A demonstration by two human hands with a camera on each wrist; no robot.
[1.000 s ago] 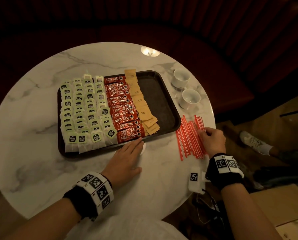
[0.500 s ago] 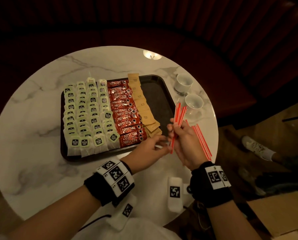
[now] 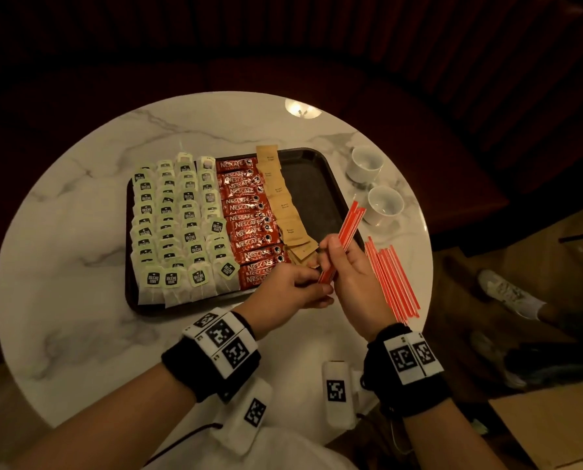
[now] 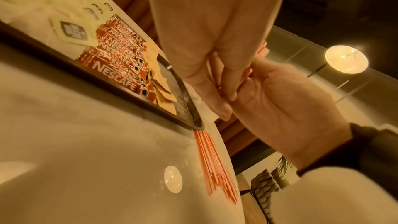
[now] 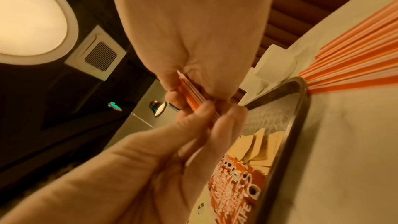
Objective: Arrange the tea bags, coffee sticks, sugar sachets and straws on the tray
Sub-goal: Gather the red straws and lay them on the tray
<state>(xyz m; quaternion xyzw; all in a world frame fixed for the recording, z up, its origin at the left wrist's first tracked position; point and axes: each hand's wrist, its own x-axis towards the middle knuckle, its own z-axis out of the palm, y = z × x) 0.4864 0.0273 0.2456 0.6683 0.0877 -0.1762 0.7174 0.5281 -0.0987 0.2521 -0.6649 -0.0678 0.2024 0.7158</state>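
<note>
A dark tray [image 3: 314,184] on the round marble table holds rows of green-tagged tea bags [image 3: 178,225], a column of red coffee sticks [image 3: 249,225] and a column of brown sugar sachets [image 3: 283,205]. Its right part is bare. My right hand [image 3: 347,266] grips a small bunch of red straws [image 3: 346,232] slanting up over the tray's near right corner. My left hand [image 3: 297,286] pinches the bunch's lower end. The same two-handed hold on the bunch of straws [image 5: 193,98] shows in the right wrist view. More loose straws [image 3: 392,276] lie on the table right of the tray.
Two white cups [image 3: 375,184] stand at the table's far right, beyond the straws. A lamp's reflection [image 3: 302,108] shines at the far edge. A cardboard box [image 3: 554,425] and someone's white shoe [image 3: 507,293] are on the floor to the right.
My right hand picked a few straws from the pile on the table and lifted them. My left hand left the tray's front edge and took hold of their lower end.
</note>
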